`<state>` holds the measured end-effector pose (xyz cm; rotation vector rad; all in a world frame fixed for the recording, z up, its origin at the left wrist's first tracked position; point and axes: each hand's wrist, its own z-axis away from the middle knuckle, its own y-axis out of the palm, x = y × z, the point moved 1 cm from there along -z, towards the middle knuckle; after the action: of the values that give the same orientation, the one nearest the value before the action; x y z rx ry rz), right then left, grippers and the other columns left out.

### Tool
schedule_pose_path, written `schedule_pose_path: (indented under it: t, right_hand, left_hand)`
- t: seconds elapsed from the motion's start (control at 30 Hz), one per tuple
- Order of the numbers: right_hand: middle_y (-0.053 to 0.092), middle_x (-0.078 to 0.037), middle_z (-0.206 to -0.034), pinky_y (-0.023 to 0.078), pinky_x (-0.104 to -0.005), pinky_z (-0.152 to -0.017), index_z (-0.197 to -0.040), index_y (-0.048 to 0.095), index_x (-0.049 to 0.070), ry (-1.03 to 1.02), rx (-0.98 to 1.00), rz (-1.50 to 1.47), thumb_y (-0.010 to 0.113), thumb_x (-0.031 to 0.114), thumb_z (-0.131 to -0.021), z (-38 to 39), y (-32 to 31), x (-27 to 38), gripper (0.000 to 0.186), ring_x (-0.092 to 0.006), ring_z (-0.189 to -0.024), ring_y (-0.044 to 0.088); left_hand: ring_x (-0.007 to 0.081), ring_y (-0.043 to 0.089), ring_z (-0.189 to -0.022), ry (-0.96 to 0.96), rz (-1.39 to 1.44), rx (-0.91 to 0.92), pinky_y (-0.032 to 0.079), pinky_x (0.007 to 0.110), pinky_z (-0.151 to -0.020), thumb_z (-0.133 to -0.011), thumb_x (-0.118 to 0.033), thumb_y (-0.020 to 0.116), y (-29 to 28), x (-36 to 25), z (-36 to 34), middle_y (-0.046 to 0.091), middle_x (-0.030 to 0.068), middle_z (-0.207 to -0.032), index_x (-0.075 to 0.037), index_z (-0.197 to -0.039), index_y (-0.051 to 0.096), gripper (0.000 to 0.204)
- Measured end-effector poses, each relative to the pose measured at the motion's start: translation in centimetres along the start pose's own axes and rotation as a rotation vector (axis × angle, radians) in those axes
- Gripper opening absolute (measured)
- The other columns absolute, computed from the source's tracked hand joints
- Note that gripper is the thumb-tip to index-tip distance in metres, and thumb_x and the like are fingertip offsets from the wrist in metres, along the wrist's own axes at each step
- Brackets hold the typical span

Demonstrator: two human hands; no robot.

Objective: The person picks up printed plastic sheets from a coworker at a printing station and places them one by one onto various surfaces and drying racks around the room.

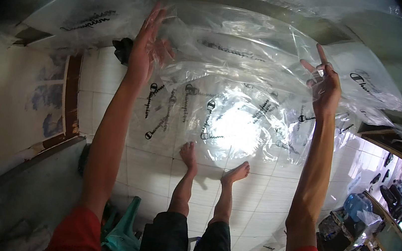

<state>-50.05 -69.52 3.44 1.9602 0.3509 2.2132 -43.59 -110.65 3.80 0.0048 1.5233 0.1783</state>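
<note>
A wide, clear plastic sheet (233, 49) with black printing spreads in front of me between my raised arms. My left hand (144, 53) is up at its left part, fingers stretched and thumb apart, with plastic lying against them. At the right part, my right hand (327, 88) has two fingers pointing out and the others curled on the plastic. More of the crumpled printed plastic (173, 107) hangs or lies below, over the tiled floor; which layers belong together I cannot tell. A strong glare hides its middle.
My bare feet (188, 156) stand on white floor tiles (148, 169). A green plastic chair (122, 238) is at lower left, beside a low wall. On the right are a cluttered shelf (335, 237), a blue water jug (357, 207) and a doorway with a motorcycle (395, 199) outside.
</note>
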Motion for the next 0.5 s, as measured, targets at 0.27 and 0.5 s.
schedule_pose_path:
  t: [0.27,0.5]
  right_hand:
    - [0.034,-0.014,-0.153,0.034,-0.0476,-0.110,-0.085,0.058,0.005,-0.008,0.085,-0.070,0.048,0.027,-0.091,-3.2,-1.4,-2.8,0.025,-0.0377,-0.139,0.034]
    - [0.034,-0.015,-0.153,0.026,-0.0493,-0.115,-0.083,0.060,0.005,0.002,0.046,-0.096,0.048,0.026,-0.089,-3.5,-0.9,-3.5,0.025,-0.0354,-0.143,0.027]
  left_hand:
    - [0.0148,0.065,-0.070,0.143,-0.093,-0.022,0.045,0.024,-0.054,-0.098,-0.049,0.035,0.0,1.1,-2.8,0.030,0.0067,-0.156,-0.013,-0.150,0.031,0.064]
    - [0.0192,0.066,-0.088,0.084,-0.076,0.014,0.050,0.028,-0.064,-0.098,-0.046,0.037,-0.5,1.4,-2.3,0.027,0.0077,-0.157,-0.013,-0.150,0.031,0.062]
